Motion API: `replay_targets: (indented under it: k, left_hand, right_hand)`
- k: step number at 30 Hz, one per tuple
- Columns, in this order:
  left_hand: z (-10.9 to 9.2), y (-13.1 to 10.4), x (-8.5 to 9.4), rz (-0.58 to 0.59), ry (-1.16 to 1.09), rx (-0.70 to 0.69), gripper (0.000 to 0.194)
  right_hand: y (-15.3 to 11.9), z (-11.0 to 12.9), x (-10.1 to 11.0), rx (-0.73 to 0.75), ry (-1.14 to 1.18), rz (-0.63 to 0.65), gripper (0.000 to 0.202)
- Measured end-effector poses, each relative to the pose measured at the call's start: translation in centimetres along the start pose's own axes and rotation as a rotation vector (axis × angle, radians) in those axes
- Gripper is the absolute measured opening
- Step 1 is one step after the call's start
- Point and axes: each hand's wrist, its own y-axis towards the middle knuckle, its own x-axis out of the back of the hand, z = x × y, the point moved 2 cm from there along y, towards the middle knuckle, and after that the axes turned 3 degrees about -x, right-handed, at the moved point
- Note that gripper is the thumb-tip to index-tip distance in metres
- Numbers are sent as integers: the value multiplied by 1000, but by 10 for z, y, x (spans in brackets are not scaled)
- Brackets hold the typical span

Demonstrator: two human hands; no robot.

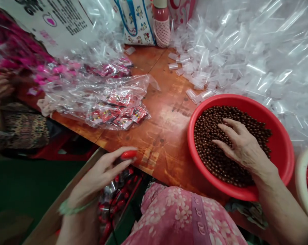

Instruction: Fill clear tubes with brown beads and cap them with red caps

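My left hand [102, 173], with a pale green bangle at the wrist, pinches a small glossy red plastic piece [128, 154] near the table's front edge. My right hand [237, 144] is inside a red basin [284, 153], over a heap of small round brown balls [215, 149]. Its fingers are apart and slightly bent, with the tips at the balls. Whether any ball lies under the palm is hidden. Below my left hand, a box [88, 165] beneath the table edge contains several red-and-clear pieces [120, 197].
Short clear plastic tubes [227, 44] pile up at the right back. A clear bag of red packets [118, 112] lies left of centre. A bottle [161, 27] and a patterned bag [140, 23] stand behind. At far left shows another person's hand [0, 86]. A cream-rimmed tub [300, 177] is at right.
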Motion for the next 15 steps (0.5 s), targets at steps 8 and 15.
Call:
replay_targets:
  k: [8,15]
  left_hand:
    - [10,56,-3,-150,303,-127,38]
    - [-36,294,-134,81,325,-319,50]
  right_hand:
    - [-4,-3,-10,-57,-39,103,38]
    - [-8,-3,-18,-82,-111,180,33]
